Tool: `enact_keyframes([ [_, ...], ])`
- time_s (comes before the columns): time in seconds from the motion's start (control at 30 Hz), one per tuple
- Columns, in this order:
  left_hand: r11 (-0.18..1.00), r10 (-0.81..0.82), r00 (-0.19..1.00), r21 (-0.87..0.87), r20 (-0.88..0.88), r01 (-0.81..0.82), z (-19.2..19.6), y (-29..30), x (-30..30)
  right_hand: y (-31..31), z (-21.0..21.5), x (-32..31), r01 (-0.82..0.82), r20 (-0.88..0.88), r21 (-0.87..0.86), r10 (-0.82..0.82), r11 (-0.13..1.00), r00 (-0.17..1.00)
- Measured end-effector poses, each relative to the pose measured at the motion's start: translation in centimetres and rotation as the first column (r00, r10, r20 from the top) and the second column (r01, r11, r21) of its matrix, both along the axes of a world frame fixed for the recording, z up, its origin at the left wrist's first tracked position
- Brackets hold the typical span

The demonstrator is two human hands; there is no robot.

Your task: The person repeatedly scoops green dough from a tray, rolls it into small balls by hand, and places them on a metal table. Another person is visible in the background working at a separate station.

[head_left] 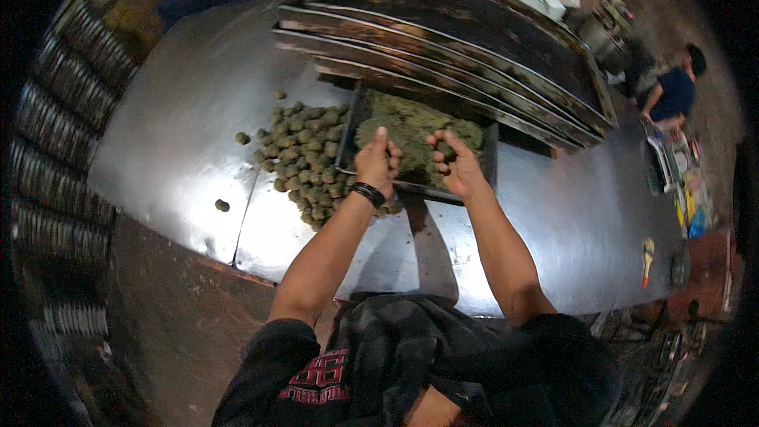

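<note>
My left hand [377,168], a dark band on its wrist, is held over the near left part of a dark tray [346,138]. Its fingers curl inward and the thumb points up; whatever they may hold is hidden. My right hand [460,170] is closed, palm inward, around a small dark greenish lump [448,150], above the tray's right side. Crumbly green-brown dough-like material [411,115] fills the tray. Just left of it lies a heap of green-brown balls [304,142], partly covered by my left forearm. A few balls sit apart, including a pair [222,205] farther left.
Behind the tray stands a stack of long dark metal trays [451,32]. The shiny metal table [569,205] runs out to both sides. A brush [647,261] lies near its right end. Another person [676,91] is at the far right. Racks [67,126] line the left.
</note>
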State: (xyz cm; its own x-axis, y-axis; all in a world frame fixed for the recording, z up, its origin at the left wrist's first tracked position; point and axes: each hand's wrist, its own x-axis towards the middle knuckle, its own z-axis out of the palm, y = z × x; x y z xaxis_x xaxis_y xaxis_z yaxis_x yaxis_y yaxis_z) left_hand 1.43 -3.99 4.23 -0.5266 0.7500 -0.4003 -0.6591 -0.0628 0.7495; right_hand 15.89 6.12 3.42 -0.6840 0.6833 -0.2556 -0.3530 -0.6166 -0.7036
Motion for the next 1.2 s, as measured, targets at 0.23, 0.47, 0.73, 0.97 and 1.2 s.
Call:
enact_keyframes([
  [0.23, 0.995, -0.08, 0.984, 0.067, 0.157, 0.071, -0.7, -7.2, -5.1, -5.8, 0.0, -8.0, 0.03, 0.365, 0.081, -0.058, 0.996, 0.929],
  [0.47, 0.965, 0.067, 0.749, -0.148, -0.659, -0.217, -6.0, -13.8, -17.0, -12.1, -0.1, -18.5, -0.351, 0.55, 0.564, -0.022, 0.748, 0.835],
  [0.73, 0.929, 0.126, 0.89, -0.263, -0.438, -0.26, -4.5, -15.6, -25.0, -15.8, -0.2, -25.8, -0.395, 0.4, 0.916, -0.123, 0.065, 0.908],
  [0.97, 0.935, 0.034, 0.812, -0.268, -0.582, -0.231, -6.7, -12.5, -22.2, -6.8, 1.7, -13.9, -0.213, 0.346, 0.85, -0.205, 0.482, 0.916],
  [1.2, 0.996, 0.063, 0.448, 0.031, -0.892, -0.079, -3.5, -6.1, -10.9, 6.7, -1.6, 2.2, -0.848, 0.738, 0.528, -0.465, -0.055, 0.49],
])
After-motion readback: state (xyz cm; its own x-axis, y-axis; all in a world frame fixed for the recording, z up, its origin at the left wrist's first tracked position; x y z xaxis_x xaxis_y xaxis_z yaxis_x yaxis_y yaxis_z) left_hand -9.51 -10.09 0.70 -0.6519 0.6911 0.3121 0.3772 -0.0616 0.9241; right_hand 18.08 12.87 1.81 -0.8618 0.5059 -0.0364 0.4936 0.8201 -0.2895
